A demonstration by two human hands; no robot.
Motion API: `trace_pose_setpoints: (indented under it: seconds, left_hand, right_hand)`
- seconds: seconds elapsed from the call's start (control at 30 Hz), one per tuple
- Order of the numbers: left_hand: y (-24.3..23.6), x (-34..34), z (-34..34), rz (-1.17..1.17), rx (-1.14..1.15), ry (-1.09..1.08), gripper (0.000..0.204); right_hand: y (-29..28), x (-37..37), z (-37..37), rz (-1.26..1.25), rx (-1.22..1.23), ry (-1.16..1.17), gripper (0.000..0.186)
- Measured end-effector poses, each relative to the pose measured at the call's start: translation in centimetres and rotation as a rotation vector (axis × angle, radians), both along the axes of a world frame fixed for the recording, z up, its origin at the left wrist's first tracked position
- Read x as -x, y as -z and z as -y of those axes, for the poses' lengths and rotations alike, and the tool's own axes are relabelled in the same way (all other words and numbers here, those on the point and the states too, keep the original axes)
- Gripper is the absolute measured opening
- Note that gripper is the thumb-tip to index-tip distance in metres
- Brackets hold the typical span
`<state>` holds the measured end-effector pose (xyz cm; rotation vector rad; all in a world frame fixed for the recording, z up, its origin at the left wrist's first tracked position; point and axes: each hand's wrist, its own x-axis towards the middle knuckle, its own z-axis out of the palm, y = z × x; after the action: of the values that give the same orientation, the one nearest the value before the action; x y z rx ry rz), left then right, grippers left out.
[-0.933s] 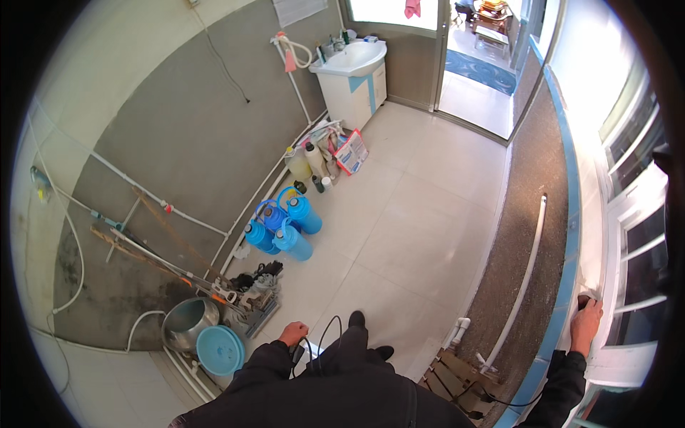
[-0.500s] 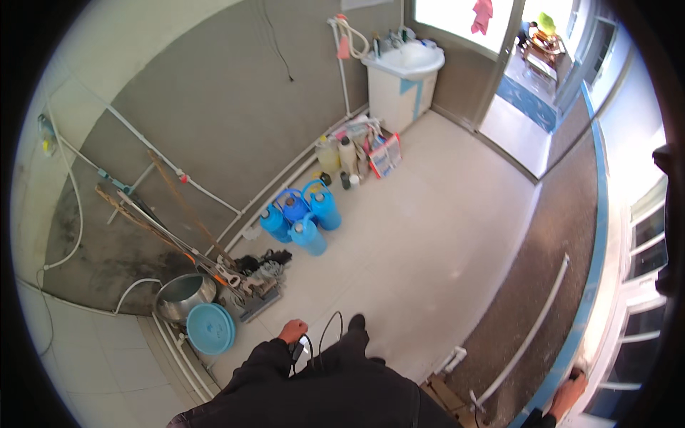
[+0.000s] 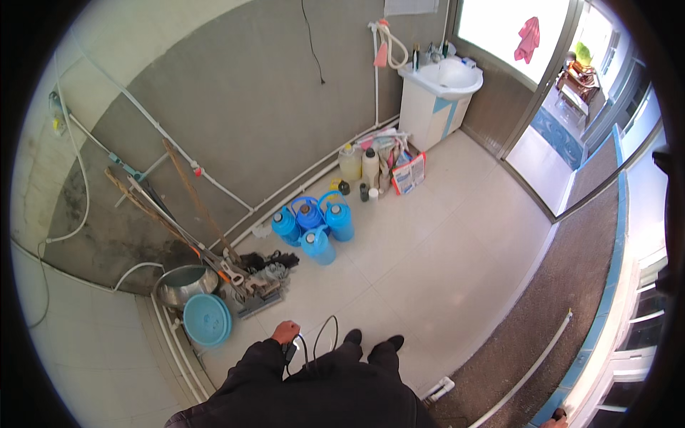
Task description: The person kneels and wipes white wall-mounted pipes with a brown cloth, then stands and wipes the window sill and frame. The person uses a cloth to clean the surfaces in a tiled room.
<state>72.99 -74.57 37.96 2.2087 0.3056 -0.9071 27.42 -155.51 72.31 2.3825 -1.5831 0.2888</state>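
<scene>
My left hand point(image 3: 286, 330) is closed on a black cable point(image 3: 303, 344), which hangs in loops in front of my dark trousers. My right hand point(image 3: 555, 422) is mostly cut off at the lower right, its fingers curled at a small dark object point(image 3: 559, 414) on the pale window sill point(image 3: 599, 364); what that object is I cannot make out. Both my shoes point(image 3: 394, 342) are on the tiled floor. Blue basins point(image 3: 203, 317) and a metal pot point(image 3: 182, 289) sit to my left, beside long-handled tools and mops point(image 3: 260, 296).
Four blue jugs point(image 3: 317, 246), bottles point(image 3: 369, 164) and bags stand along the back wall near a washbasin cabinet point(image 3: 421, 107). An open doorway point(image 3: 542, 164) shows furniture beyond. A loose white pipe point(image 3: 531, 364) lies along the right, below the blue-tiled edge point(image 3: 606, 278).
The view has swung, shifting the room rightward. My right hand has dropped to the lower right edge of the picture. My left hand stays closed, and both shoes now show more fully.
</scene>
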Motion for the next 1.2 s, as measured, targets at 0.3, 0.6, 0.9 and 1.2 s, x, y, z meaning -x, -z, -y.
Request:
trace_pose_setpoints:
  seconds: [0.3, 0.6, 0.9, 1.2]
  left_hand:
    - [-1.2, 1.8, 6.2, -0.003, 0.087, -0.166, 0.038]
    - [-2.8, 3.8, 9.7, -0.019, 0.108, -0.245, 0.035]
    - [-3.3, 2.4, 10.4, -0.024, 0.138, -0.210, 0.035]
    - [-3.0, -3.2, 11.4, -0.085, 0.133, -0.245, 0.037]
  right_hand:
    - [-2.9, -6.2, 7.7, 0.002, -0.239, 0.082, 0.049]
    - [-0.5, -8.7, 19.3, -0.130, -0.002, -0.078, 0.036]
    - [0.7, -7.9, 21.0, -0.155, 0.036, -0.057, 0.040]
    - [0.8, -5.9, 17.4, -0.221, 0.011, 0.010, 0.043]
